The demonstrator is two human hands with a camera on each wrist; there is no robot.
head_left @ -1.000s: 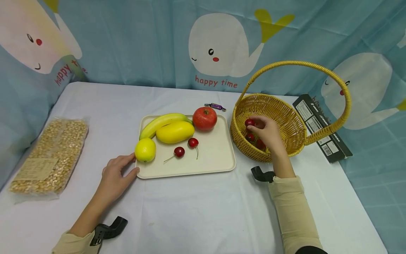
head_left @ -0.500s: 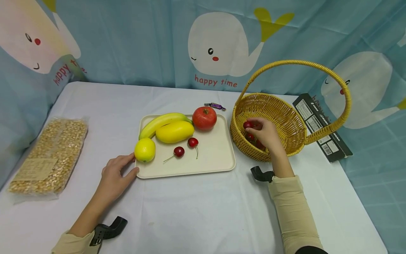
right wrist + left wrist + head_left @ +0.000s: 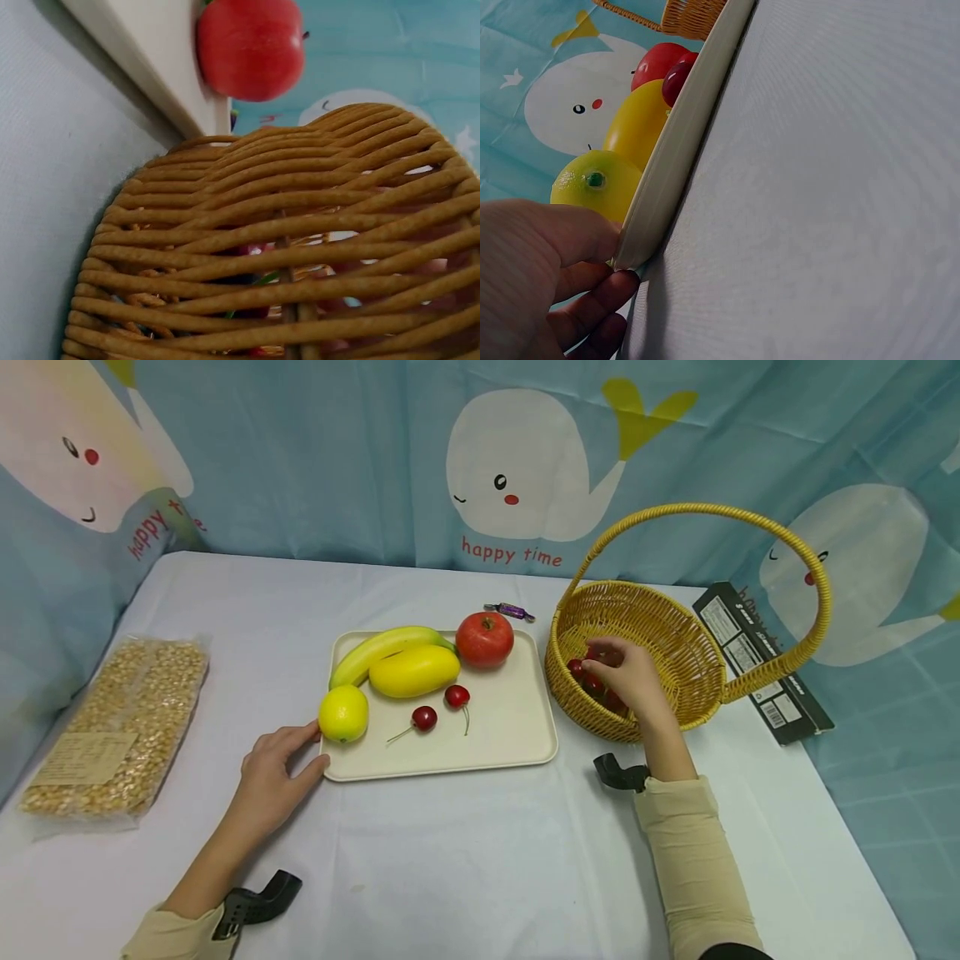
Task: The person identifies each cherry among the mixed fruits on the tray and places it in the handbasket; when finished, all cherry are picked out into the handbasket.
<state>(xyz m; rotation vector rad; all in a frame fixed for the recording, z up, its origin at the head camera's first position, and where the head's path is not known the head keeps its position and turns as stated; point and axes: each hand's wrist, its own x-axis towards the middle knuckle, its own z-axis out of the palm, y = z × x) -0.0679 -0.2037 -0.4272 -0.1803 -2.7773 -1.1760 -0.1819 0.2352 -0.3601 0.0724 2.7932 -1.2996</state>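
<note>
My left hand (image 3: 273,781) rests at the near left corner of a cream tray (image 3: 517,731), thumb and fingertips against its rim. On the tray are a lemon (image 3: 343,714), a banana (image 3: 386,652), a yellow mango (image 3: 414,672), a red apple-like fruit (image 3: 484,640) and two stemmed cherries, the nearer cherry (image 3: 423,718) lying left of the other. My right hand (image 3: 630,672) reaches inside a yellow wicker basket (image 3: 693,660), with a bit of red cherry showing between thumb and fingers. Several cherries lie below it, one cherry (image 3: 575,667) by the left wall. The basket wall largely hides this hand in the right wrist view.
At the left lies a clear bag of corn kernels (image 3: 123,727). A purple wrapped candy (image 3: 510,611) sits behind the tray. Right of the basket is a black box (image 3: 765,664), partly behind the tall arched handle (image 3: 693,510). A blue whale-print curtain (image 3: 322,460) closes off the back.
A cherry that was at my right fingertips has gone down and left, to the basket's left wall. The right hand has hardly moved; my left hand and the tray are unchanged.
</note>
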